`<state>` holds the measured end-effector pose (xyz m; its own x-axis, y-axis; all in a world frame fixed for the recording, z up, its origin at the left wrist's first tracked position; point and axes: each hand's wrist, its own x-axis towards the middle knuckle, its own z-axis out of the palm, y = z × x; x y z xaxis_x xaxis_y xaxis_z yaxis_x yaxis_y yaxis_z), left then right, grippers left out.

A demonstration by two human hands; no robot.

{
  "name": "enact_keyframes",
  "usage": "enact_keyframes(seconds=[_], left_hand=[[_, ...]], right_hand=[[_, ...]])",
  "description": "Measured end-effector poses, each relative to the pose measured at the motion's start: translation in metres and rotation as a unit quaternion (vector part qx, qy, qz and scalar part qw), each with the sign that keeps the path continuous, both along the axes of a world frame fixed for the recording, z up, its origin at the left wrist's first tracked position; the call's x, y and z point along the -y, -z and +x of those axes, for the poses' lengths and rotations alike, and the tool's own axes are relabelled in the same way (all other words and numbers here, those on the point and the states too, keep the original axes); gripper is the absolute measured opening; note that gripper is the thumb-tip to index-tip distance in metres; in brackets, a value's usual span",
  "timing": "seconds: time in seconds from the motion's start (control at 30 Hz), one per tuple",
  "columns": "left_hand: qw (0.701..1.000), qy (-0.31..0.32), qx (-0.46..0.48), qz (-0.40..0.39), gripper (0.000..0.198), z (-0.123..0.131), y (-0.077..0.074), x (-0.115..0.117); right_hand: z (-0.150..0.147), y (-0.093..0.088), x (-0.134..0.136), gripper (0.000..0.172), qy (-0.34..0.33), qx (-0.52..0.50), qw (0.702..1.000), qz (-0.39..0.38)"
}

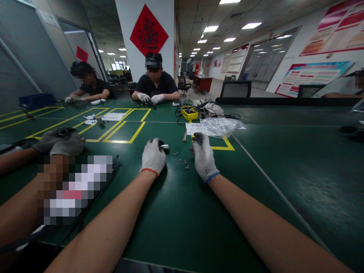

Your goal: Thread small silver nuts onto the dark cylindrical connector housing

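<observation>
My left hand (154,156), in a white knit glove with an orange cuff, is wrapped round a small silver metal cylinder (164,146) whose end sticks out to the right. Several small metal nuts (185,162) lie scattered on the green table between my hands. To their right is my right hand (204,157), gloved with a blue cuff and grey fingertips, its fingers raised and slightly curved; nothing shows in it. A small cylindrical metal part (184,136) stands beyond the nuts.
A clear plastic bag (218,126) lies beyond my right hand, near a yellow tray (189,113) and black cables. At left, a co-worker's gloved hands (66,142) hold a dark ring. Two people sit across the green table (273,151).
</observation>
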<state>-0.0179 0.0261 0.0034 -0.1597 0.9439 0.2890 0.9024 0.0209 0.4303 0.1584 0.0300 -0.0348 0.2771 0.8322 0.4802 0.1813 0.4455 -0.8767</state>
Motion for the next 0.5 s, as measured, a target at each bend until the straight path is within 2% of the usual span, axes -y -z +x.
enact_keyframes(seconds=[0.13, 0.23, 0.5], left_hand=[[0.999, -0.014, -0.035, -0.032, 0.023, 0.003, -0.002, 0.005], [0.995, -0.006, -0.079, -0.054, 0.029, 0.005, 0.002, 0.009], [0.986, 0.067, -0.140, -0.058, 0.052, 0.008, 0.012, 0.016]], right_hand=[[0.000, -0.002, 0.000, 0.039, 0.010, 0.003, 1.000, -0.013], [0.000, -0.003, 0.000, 0.038, 0.016, -0.018, 0.999, -0.027], [0.000, 0.002, -0.005, 0.036, 0.029, -0.036, 0.998, -0.041]])
